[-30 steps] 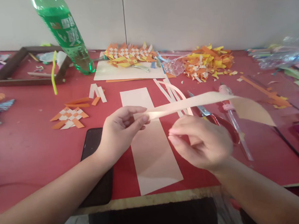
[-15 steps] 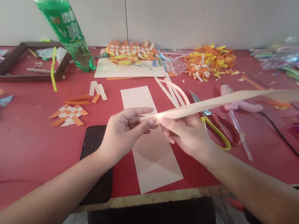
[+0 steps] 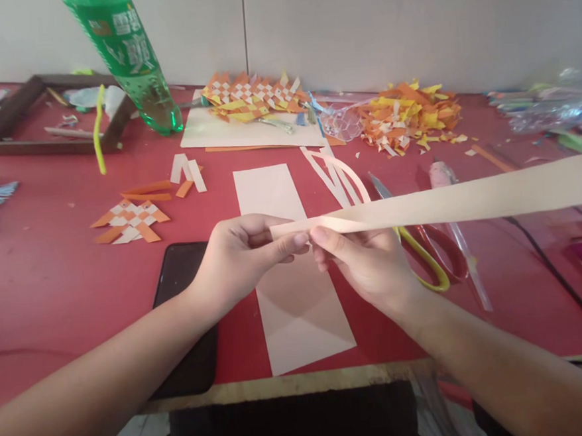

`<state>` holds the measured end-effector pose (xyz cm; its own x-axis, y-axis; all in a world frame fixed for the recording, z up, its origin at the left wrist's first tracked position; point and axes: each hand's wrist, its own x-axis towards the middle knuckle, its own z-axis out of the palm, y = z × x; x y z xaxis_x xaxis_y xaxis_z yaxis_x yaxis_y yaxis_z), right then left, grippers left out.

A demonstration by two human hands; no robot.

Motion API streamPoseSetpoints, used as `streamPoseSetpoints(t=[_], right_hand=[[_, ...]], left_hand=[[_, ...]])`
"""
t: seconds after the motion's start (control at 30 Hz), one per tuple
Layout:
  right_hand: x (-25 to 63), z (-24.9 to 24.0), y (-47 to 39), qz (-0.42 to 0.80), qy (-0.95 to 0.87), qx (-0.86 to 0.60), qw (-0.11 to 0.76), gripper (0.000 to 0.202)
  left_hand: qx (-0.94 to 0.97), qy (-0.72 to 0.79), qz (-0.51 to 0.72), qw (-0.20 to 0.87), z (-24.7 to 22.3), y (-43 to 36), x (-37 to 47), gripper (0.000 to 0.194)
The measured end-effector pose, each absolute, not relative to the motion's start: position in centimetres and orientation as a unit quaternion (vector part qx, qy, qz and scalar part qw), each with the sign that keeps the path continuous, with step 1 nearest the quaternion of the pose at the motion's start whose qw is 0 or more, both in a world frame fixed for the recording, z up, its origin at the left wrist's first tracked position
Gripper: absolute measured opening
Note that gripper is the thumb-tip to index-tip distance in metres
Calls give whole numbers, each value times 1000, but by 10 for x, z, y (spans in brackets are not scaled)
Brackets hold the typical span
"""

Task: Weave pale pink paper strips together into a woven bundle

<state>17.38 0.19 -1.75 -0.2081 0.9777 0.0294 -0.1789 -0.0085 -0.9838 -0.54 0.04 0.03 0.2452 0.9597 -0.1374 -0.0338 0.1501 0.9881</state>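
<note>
A long pale paper strip (image 3: 449, 201) runs from between my hands out past the right edge of the view. My left hand (image 3: 244, 254) pinches its left end between thumb and fingers. Close beside it, my right hand (image 3: 363, 256) grips the strip's lower edge with the thumb in front. Beneath both hands a wide cream paper sheet (image 3: 306, 323) lies on the red table (image 3: 67, 293). Narrow white strips (image 3: 335, 178) lie behind my right hand, with a curved one among them. Scissors (image 3: 426, 258) with yellow and red handles are partly hidden under the long strip.
A black phone (image 3: 187, 345) lies left of the sheet. Woven orange-white paper (image 3: 132, 221) is farther left. A green bottle (image 3: 135, 63), a dark frame (image 3: 31, 146) and an orange-yellow paper heap (image 3: 408, 118) stand behind. A pink glue gun (image 3: 441, 174) with a cord is right.
The long strip has turned its broad face toward me, and its right part looks wider and lower. Both hands hold nearly the same place. The view has shifted slightly.
</note>
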Motion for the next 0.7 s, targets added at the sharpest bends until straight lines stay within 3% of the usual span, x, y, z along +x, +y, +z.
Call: streamPoseSetpoints(t=[0.7], right_hand=[[172,-17,3,601,-448,-423,509,4]], left_hand=[[462,460,421,631,0,1,-3,15]])
